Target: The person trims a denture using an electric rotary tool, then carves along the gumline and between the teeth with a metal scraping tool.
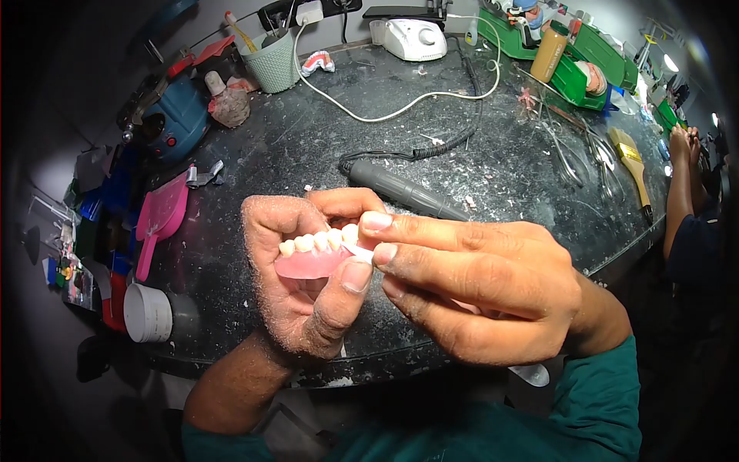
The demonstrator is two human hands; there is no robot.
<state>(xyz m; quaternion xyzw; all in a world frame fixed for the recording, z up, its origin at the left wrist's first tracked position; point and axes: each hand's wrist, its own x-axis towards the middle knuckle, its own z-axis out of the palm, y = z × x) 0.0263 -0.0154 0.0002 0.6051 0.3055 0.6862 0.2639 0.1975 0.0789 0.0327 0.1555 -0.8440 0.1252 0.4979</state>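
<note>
My left hand [296, 285] is closed around a denture [312, 266] with a pink base and a row of cream teeth, its thumb pressing near the right end. Fine pale dust coats this hand. My right hand [485, 285] pinches a small white pointed piece [356, 251] between thumb and fingertips. Its tip touches or nearly touches the denture just below the teeth; what it is made of I cannot make out. Just beyond my hands a dark grey rotary handpiece [404, 191] lies on the bench, its coiled cord running back.
On the dusty black bench [308, 146] stand a white control box [416, 40], a pale green basket [271, 65] and a brown bottle [550, 52]. A brush [630, 158] lies right, a pink dustpan [163, 212] and white tub [148, 313] left. Another person's arm [677, 185] shows far right.
</note>
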